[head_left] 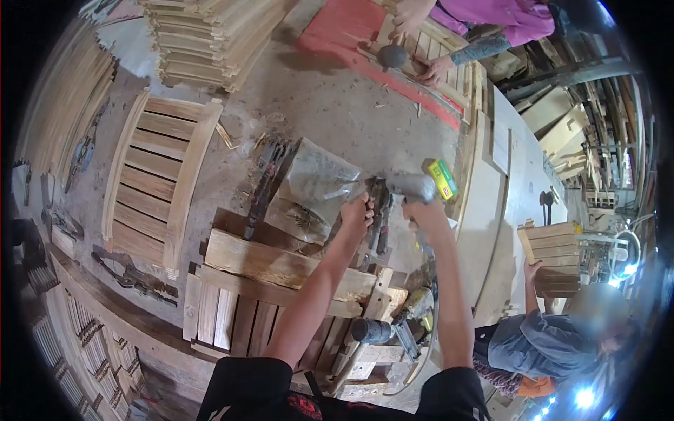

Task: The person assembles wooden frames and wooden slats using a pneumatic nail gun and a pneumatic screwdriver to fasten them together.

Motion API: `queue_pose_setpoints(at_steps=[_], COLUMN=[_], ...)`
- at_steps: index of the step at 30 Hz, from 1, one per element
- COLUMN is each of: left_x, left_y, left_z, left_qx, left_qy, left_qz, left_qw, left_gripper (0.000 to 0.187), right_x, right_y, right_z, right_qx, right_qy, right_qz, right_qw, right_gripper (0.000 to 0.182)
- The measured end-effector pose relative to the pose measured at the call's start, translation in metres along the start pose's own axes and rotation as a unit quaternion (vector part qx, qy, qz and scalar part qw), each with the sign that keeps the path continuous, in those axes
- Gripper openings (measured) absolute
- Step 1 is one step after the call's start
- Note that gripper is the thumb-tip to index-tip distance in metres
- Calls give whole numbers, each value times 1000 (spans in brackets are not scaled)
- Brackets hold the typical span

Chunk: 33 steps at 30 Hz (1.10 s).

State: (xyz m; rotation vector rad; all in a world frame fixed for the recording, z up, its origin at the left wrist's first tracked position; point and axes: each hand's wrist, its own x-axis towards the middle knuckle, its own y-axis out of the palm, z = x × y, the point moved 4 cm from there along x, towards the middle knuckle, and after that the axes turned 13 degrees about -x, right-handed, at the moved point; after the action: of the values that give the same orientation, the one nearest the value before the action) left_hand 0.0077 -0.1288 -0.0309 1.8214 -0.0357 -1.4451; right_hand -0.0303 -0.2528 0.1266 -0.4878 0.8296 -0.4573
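Observation:
My right hand [423,212] is closed around the handle of a mallet, whose grey head [413,185] is blurred just above the fist. To its left, my left hand [357,215] is closed too, and what its fingers hold cannot be made out. Between the hands lie dark metal tools [380,210]. A clear plastic bag [312,175] with small dark fasteners rests beside my left hand. Beneath my forearms is a slatted wooden frame [246,319] with a thick wooden beam [288,265] along it. A nail gun [386,330] lies between my forearms.
A yellow-green box [442,179] lies past my right hand. At left are a slatted wooden panel [151,179] and stacked wooden parts [203,42]. A co-worker in pink [484,28] works across the table; another person [547,344] holds a slatted piece [554,256] at right.

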Motion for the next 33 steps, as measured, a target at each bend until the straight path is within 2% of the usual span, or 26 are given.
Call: queue_pose_setpoints(at_steps=[4, 6, 7, 13, 16, 19, 25, 28, 29, 33], left_x=[25, 30, 31, 38, 47, 43, 50, 29, 33, 43], left_y=[3, 10, 13, 24, 23, 26, 21, 30, 28, 25], left_z=[10, 14, 17, 24, 26, 19, 19, 10, 12, 13], left_qx=[-97, -97, -85, -155, -192, -185, -204, -174, -180, -188], left_qy=[-78, -113, -141, -197, -196, -202, -213, -154, -149, -163], left_qz=[30, 35, 69, 74, 78, 143, 209, 199, 229, 200], left_qw=[992, 988, 984, 965, 959, 951, 932, 952, 945, 948], left_gripper=[20, 20, 20, 20, 20, 19, 20, 20, 22, 23], right_x=[-48, -56, -58, -48, -34, -30, -20, -15, -10, 3], right_y=[-1, -1, -2, -8, -4, 1, 1, -1, -2, -6], right_z=[0, -7, -8, -16, -21, -12, -3, 0, 2, 0], right_qx=[50, 41, 38, -23, -51, -50, -54, -17, -19, -44], right_qy=[36, 17, 7, 21, -2, -1, -6, -3, -7, 14], right_qz=[49, 16, -2, -20, -43, -50, -55, -4, -1, 15], right_qw=[997, 999, 999, 999, 998, 997, 997, 1000, 1000, 999], right_gripper=[24, 25, 25, 28, 29, 29, 25, 22, 22, 18])
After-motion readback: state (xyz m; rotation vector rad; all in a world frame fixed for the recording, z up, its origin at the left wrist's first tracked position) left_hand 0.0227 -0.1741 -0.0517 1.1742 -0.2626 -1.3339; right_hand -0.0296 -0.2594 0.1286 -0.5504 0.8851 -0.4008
